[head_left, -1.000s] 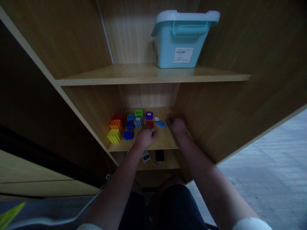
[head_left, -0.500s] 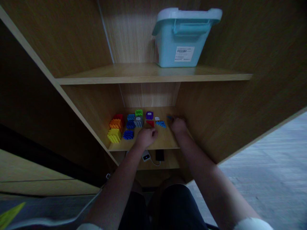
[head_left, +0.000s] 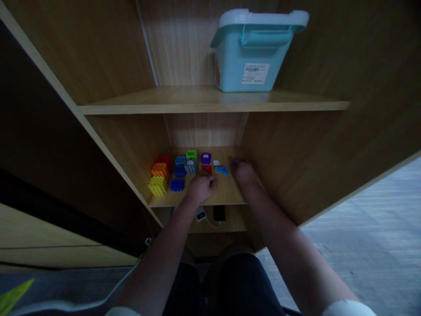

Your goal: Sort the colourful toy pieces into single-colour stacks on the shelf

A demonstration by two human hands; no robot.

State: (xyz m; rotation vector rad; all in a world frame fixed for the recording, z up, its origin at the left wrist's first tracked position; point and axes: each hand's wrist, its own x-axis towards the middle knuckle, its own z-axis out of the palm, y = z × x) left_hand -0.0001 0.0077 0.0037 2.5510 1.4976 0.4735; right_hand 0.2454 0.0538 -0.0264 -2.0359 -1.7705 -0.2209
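Note:
On a low wooden shelf [head_left: 226, 195] lie several stacks of coloured building blocks: yellow [head_left: 157, 185], orange [head_left: 159, 169], red [head_left: 163, 160], dark blue [head_left: 176, 184], green [head_left: 191, 154], purple [head_left: 205, 158] and grey [head_left: 190, 166]. My left hand [head_left: 201, 188] rests curled on the shelf just in front of a small red piece [head_left: 207, 168]; whether it holds anything is hidden. My right hand [head_left: 242, 171] is at the right end of the shelf, fingers closed around a small dark blue piece [head_left: 233, 164]. A flat light blue piece [head_left: 222, 170] lies between the hands.
A pale blue lidded storage box [head_left: 255, 52] with a white label stands on the upper shelf [head_left: 184, 102]. On the board beneath the low shelf sit a white charger [head_left: 200, 215] and a dark phone [head_left: 219, 213]. Cabinet walls close in left and right. Grey floor lies to the right.
Both hands have stayed almost still; the right hand shifted slightly back and forth at the shelf's right end. The view has tilted a little.

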